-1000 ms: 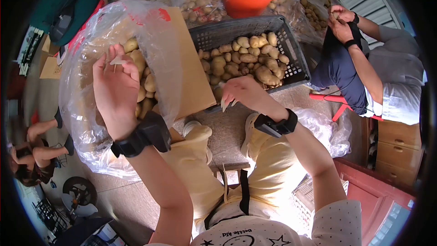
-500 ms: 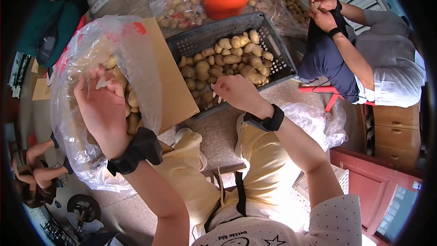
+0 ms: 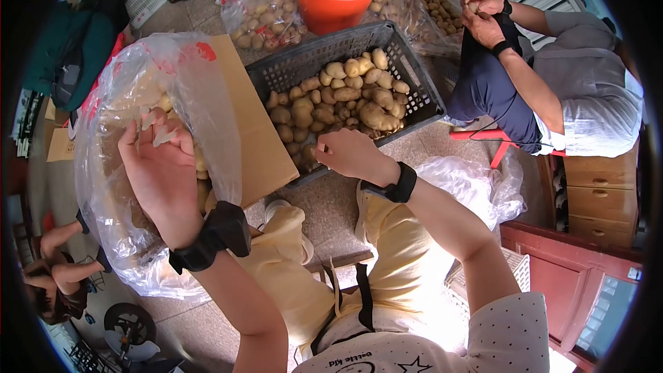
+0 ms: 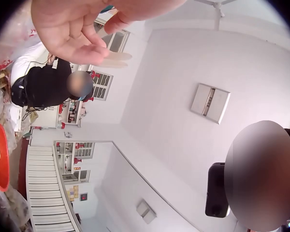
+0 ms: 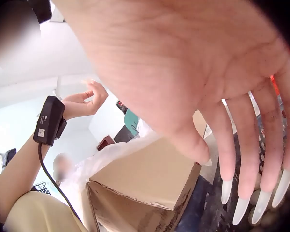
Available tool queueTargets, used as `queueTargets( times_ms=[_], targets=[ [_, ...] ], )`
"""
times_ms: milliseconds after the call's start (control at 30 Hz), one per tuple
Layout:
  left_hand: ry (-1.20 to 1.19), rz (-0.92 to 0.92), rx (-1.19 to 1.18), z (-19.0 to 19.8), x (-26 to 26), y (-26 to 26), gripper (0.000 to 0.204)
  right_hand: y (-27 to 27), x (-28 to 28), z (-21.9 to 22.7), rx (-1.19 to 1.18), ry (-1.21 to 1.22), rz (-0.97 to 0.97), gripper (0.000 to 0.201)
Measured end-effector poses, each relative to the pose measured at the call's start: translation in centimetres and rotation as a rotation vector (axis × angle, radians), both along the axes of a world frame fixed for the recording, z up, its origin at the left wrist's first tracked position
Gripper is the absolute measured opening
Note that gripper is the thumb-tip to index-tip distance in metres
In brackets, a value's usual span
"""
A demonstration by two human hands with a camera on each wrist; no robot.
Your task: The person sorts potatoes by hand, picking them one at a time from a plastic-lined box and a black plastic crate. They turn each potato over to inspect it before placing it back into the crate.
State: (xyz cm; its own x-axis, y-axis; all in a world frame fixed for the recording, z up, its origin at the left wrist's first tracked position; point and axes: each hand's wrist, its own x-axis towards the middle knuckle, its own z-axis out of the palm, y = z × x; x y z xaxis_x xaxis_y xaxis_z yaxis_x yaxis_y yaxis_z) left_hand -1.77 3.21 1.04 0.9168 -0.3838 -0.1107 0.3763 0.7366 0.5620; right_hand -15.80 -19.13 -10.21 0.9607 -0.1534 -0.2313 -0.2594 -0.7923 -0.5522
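Note:
My left hand (image 3: 164, 178) is raised palm-up above the plastic-lined cardboard box (image 3: 252, 121), its fingers loosely bent with long pale nails. In the left wrist view nothing shows in that hand (image 4: 82, 29). Over the near edge of the black crate (image 3: 421, 90) hovers my right hand (image 3: 358, 157), back up. The right wrist view shows this hand (image 5: 183, 67) with fingers apart and relaxed, long white nails pointing at the crate, and nothing held. Potatoes (image 3: 376, 116) lie in the crate below; more potatoes are partly hidden in the box behind my left hand.
An orange bucket (image 3: 324, 3) of potatoes stands behind the crate, among clear bags of potatoes (image 3: 266, 17). At the right a person (image 3: 566, 83) sits on a red stool (image 3: 501, 146). Crumpled plastic (image 3: 469, 183) lies on the floor near my right forearm.
The head view has shifted, so the box and crate appear lower and further left. Both hands remain raised over them; the right fingers look more bent from above.

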Motion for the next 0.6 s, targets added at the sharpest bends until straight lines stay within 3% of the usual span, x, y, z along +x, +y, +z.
queueTargets(
  times_ms=[133, 200, 300, 367, 433, 500, 567, 600],
  targets=[
    [0.001, 0.013, -0.001, -0.1, -0.2, 0.0, 0.021, -0.6, 0.4, -0.2, -0.026, 0.021, 0.003, 0.029],
    [0.04, -0.017, -0.024, -0.1, -0.3, 0.0, 0.022, -2.0, 0.8, 0.0, 0.099, 0.039, -0.071, 0.033],
    [0.081, -0.026, -0.027, -0.2, -0.2, -0.2, 0.022, -7.0, 1.9, -0.6, 0.191, 0.092, -0.103, 0.037],
    [0.079, 0.008, -0.04, -0.4, 0.0, -0.3, 0.023, -12.2, 2.7, -5.3, -0.007, -0.066, -0.124, 0.029],
    [0.073, 0.046, -0.042, -0.1, -0.1, -0.4, 0.024, -16.6, 3.2, -7.5, 0.522, 0.131, -0.365, 0.024],
    [0.016, 0.007, 0.045, 0.9, -0.8, -1.3, 0.029, -19.0, 4.7, -6.5, 0.146, 0.351, -0.316, 0.027],
    [-0.016, -0.055, 0.034, 0.7, -0.7, -1.4, 0.032, -21.7, 5.8, -8.4, 0.075, 0.384, -0.385, 0.027],
    [-0.047, -0.121, 0.023, 0.6, -0.7, -1.4, 0.034, -22.9, 6.0, -9.5, -0.077, 0.29, -0.362, 0.027]
  ],
)
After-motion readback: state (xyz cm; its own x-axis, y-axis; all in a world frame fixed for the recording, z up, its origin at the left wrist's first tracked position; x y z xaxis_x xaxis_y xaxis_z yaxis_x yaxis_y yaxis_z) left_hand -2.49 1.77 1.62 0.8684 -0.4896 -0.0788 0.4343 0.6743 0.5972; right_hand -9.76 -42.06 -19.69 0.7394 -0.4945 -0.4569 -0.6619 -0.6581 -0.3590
